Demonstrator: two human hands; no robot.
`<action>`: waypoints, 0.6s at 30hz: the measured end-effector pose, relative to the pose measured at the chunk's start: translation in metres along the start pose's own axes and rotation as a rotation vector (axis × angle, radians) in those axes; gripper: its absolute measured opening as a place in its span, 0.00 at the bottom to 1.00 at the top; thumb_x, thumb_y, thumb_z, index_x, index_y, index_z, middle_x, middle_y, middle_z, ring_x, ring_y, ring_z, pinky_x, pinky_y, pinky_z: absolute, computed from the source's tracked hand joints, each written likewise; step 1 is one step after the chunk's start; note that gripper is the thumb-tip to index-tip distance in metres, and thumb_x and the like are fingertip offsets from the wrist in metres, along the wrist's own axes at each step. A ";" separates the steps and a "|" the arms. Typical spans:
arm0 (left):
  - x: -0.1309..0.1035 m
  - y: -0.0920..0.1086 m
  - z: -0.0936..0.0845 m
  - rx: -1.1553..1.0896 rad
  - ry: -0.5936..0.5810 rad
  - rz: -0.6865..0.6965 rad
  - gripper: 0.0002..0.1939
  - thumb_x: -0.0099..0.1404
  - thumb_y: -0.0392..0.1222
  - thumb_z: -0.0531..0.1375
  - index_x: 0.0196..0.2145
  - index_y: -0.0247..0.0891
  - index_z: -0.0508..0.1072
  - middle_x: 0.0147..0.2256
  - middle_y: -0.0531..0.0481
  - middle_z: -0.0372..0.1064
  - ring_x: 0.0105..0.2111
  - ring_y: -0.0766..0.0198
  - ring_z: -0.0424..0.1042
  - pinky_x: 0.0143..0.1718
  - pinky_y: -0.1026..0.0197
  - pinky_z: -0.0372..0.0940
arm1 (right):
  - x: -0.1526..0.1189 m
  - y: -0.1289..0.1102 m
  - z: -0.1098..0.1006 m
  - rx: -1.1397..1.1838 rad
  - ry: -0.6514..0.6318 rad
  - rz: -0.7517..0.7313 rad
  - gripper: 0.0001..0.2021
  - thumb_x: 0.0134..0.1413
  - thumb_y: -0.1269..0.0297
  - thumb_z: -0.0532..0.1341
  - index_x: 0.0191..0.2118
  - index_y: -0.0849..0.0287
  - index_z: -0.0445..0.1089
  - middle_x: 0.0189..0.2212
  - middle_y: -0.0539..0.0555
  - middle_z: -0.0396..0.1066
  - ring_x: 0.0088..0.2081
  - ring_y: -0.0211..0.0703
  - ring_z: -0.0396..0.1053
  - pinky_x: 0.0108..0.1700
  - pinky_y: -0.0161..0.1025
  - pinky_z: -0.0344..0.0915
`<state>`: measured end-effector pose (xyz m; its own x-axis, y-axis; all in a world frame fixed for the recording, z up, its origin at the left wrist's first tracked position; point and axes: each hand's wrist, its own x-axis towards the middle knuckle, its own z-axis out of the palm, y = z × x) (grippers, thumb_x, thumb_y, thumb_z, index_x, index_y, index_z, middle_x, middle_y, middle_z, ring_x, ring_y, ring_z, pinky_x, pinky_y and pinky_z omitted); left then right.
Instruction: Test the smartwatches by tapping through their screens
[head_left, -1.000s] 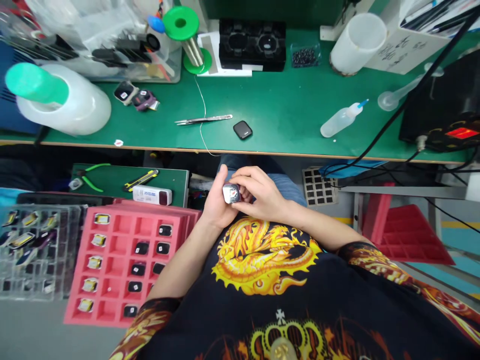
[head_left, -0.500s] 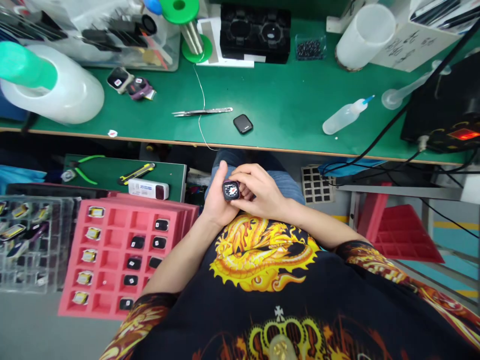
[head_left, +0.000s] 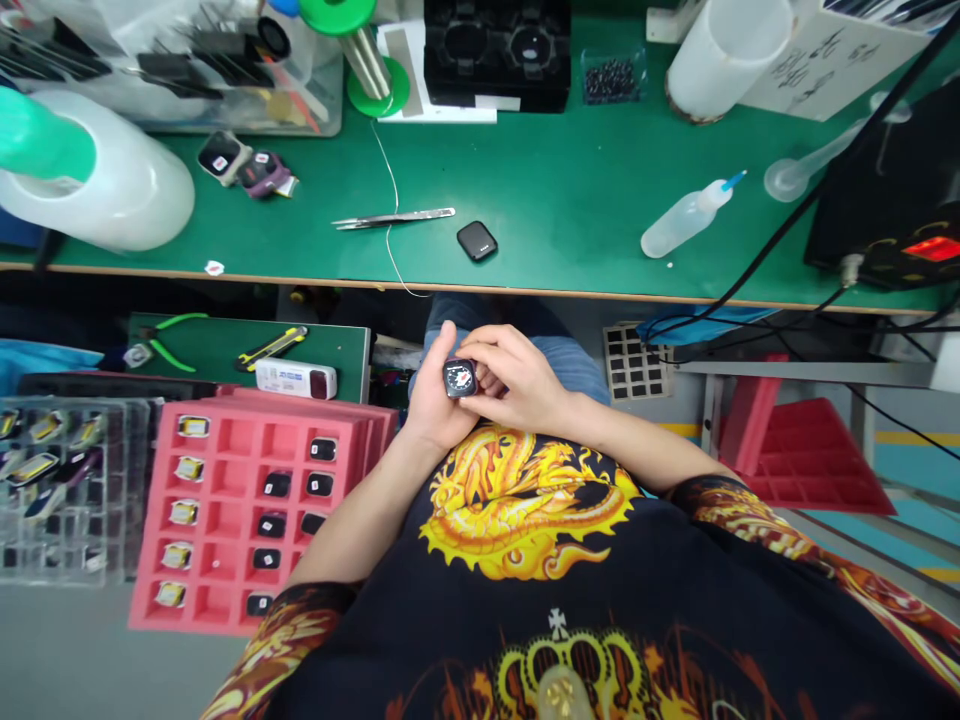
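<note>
Both hands together at lap, forearms bent inward. Left hand (head_left: 433,400) cupped, thumb up. Right hand (head_left: 517,385) over it, fingers (head_left: 487,352) curled and pinched w/ left's.

You will find no line of writing here that can be read. At one o'clock, the white card (head_left: 817,65) beside the white cylinder (head_left: 724,55) carries dark handwritten characters, too blurred to make out. At three o'clock, the red display (head_left: 934,248) on the black unit (head_left: 885,210) glows, its figures illegible. Between your hands at centre, the small watch body (head_left: 459,379) bears a white and red sticker, too small to read. At nine o'clock, the white box (head_left: 295,378) shows only faint print.
</note>
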<state>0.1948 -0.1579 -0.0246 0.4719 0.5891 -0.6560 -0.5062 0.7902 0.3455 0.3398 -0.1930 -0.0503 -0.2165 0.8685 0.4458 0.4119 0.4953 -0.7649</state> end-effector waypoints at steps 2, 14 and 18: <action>0.001 0.000 0.000 -0.007 0.001 0.003 0.30 0.76 0.66 0.62 0.28 0.38 0.73 0.22 0.51 0.69 0.23 0.64 0.72 0.28 0.61 0.69 | -0.001 0.001 0.000 -0.001 0.000 0.008 0.18 0.65 0.62 0.67 0.58 0.57 0.72 0.56 0.61 0.73 0.57 0.54 0.73 0.61 0.55 0.74; 0.003 -0.001 -0.004 -0.014 0.006 0.018 0.28 0.75 0.65 0.63 0.28 0.38 0.73 0.22 0.51 0.69 0.24 0.64 0.74 0.28 0.61 0.70 | -0.002 0.004 0.002 0.012 -0.037 0.036 0.19 0.65 0.61 0.67 0.59 0.57 0.72 0.56 0.62 0.72 0.58 0.55 0.72 0.62 0.56 0.74; 0.003 -0.001 -0.004 -0.013 0.010 0.017 0.29 0.76 0.65 0.62 0.28 0.39 0.73 0.23 0.51 0.69 0.24 0.64 0.73 0.28 0.61 0.70 | -0.002 0.004 0.002 0.010 -0.041 0.033 0.18 0.66 0.61 0.66 0.59 0.57 0.72 0.57 0.62 0.72 0.59 0.55 0.72 0.62 0.56 0.74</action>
<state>0.1938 -0.1578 -0.0296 0.4558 0.6003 -0.6572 -0.5234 0.7780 0.3476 0.3402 -0.1924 -0.0547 -0.2391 0.8842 0.4013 0.4103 0.4665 -0.7836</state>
